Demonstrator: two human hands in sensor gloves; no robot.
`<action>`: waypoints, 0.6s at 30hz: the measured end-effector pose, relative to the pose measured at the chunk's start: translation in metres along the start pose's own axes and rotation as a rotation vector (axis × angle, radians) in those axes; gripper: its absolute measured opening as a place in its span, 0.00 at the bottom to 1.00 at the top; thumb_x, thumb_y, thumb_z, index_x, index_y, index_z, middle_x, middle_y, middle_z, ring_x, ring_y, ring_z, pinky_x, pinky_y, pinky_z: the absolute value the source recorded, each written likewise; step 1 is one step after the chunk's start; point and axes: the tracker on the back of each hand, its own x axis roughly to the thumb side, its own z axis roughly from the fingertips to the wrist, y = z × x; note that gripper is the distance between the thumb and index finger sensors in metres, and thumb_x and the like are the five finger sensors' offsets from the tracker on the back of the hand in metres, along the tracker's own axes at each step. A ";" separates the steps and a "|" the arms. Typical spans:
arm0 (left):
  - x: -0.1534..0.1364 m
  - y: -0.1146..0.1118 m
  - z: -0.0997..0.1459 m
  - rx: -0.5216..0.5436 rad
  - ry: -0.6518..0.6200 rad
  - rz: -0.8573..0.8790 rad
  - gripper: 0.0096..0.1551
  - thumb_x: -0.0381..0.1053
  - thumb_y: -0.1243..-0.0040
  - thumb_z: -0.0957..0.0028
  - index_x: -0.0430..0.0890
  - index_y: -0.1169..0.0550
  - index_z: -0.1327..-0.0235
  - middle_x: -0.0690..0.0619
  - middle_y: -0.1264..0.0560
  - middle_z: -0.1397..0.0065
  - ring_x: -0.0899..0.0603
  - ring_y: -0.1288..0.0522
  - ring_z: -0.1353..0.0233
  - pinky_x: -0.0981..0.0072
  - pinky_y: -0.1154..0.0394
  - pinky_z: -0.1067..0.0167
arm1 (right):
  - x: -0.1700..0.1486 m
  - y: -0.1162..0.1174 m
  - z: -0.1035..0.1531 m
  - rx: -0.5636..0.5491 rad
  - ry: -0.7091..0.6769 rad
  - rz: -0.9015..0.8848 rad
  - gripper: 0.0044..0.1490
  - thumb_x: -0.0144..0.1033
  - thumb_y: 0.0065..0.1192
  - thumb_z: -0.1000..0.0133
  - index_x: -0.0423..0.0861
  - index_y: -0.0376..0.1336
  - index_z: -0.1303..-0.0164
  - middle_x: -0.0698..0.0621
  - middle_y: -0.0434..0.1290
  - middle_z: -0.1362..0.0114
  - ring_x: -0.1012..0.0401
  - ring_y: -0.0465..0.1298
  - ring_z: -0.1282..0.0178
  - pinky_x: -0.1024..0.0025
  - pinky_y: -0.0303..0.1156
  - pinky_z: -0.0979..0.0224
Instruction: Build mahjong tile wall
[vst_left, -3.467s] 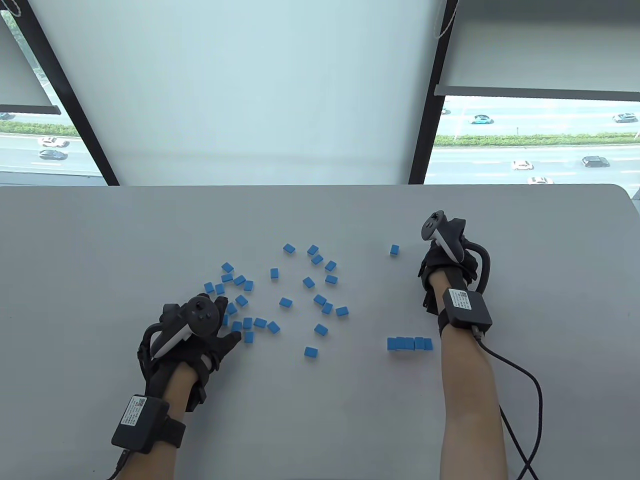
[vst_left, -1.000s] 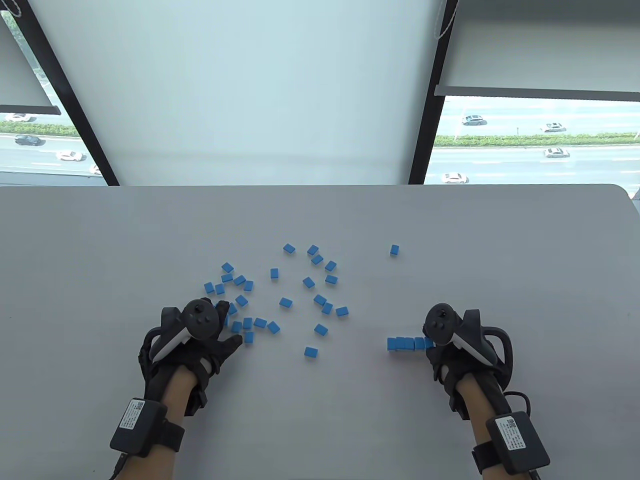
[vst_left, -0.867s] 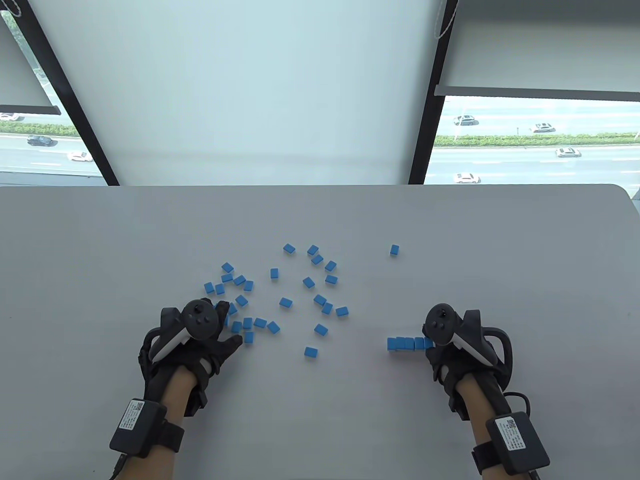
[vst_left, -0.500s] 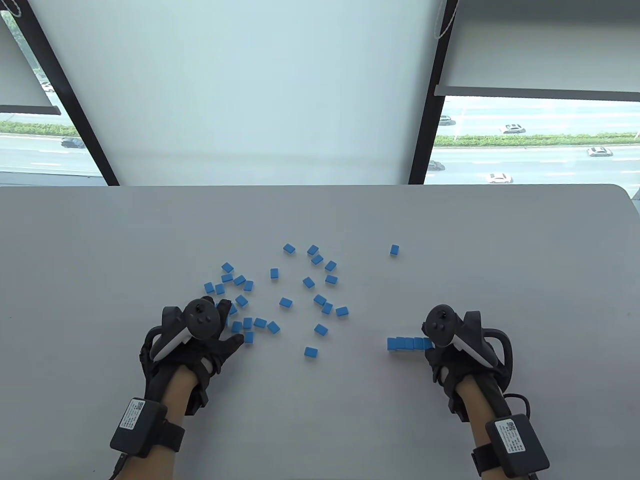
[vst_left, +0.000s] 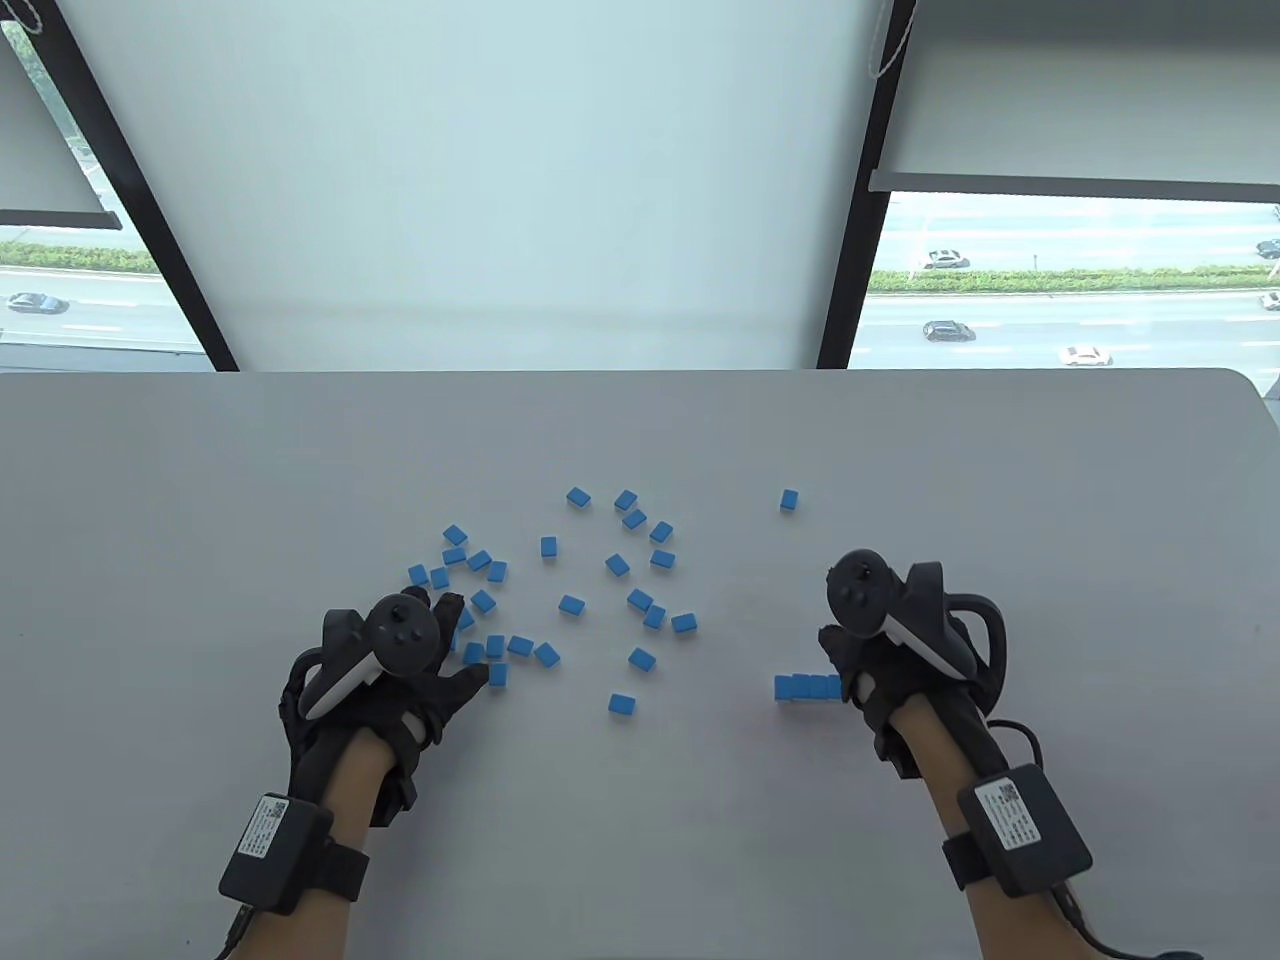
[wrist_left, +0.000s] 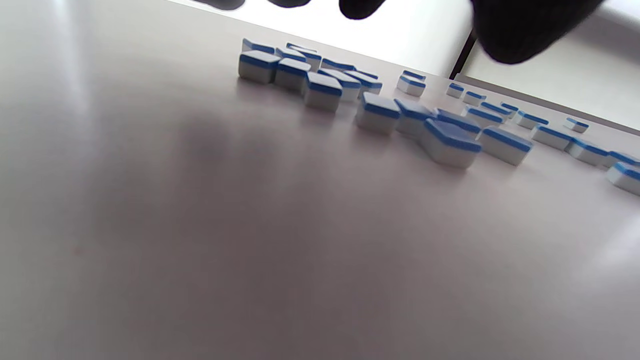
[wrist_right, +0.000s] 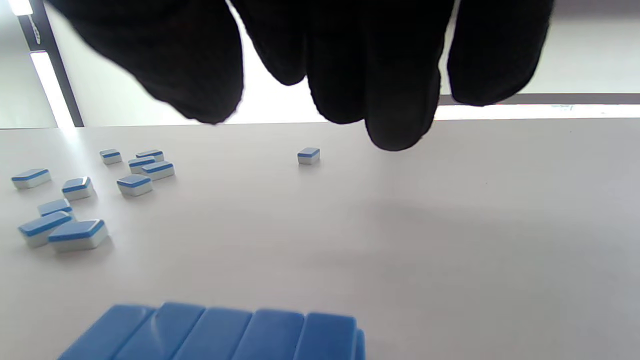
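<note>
My right hand (vst_left: 880, 640) has just lifted off the short row of blue-backed white mahjong tiles (vst_left: 808, 688), fingers relaxed and empty, heading toward the lone tile (vst_left: 789, 501) at 12 o'clock on the grey tabletop (vst_left: 1050, 520), while my left hand (vst_left: 400, 670) hangs loose beside the scattered tiles (vst_left: 560, 590).

Two gloved hands, the left hand (vst_left: 400, 690) and the right hand (vst_left: 890, 670), are showing over one table (vst_left: 200, 480), where roughly twenty-seven loose tiles (vst_left: 571, 604) are lying scattered and at least five more are standing in one row (vst_left: 805, 687).

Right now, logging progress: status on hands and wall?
Both hands empty: left hand by loose tiles, right hand above tile row. Nothing obstructing.
</note>
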 end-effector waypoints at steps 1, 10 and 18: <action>0.000 0.000 0.000 0.000 0.002 0.000 0.52 0.74 0.50 0.54 0.57 0.49 0.19 0.48 0.55 0.14 0.28 0.53 0.18 0.21 0.59 0.34 | 0.005 -0.004 -0.011 0.001 0.000 -0.006 0.44 0.51 0.72 0.51 0.53 0.58 0.26 0.51 0.70 0.27 0.48 0.79 0.35 0.47 0.73 0.33; -0.002 0.003 0.001 0.003 0.017 0.000 0.52 0.74 0.50 0.54 0.57 0.49 0.19 0.48 0.55 0.14 0.28 0.53 0.18 0.21 0.59 0.34 | 0.024 0.011 -0.114 0.080 0.156 0.049 0.44 0.52 0.73 0.52 0.55 0.58 0.26 0.54 0.69 0.25 0.51 0.78 0.31 0.49 0.73 0.30; -0.002 0.004 0.002 -0.005 0.028 -0.002 0.52 0.74 0.50 0.54 0.57 0.49 0.19 0.48 0.55 0.14 0.28 0.53 0.18 0.21 0.59 0.34 | 0.022 0.056 -0.171 0.215 0.274 0.118 0.50 0.51 0.73 0.52 0.60 0.50 0.22 0.56 0.63 0.21 0.50 0.74 0.29 0.48 0.68 0.26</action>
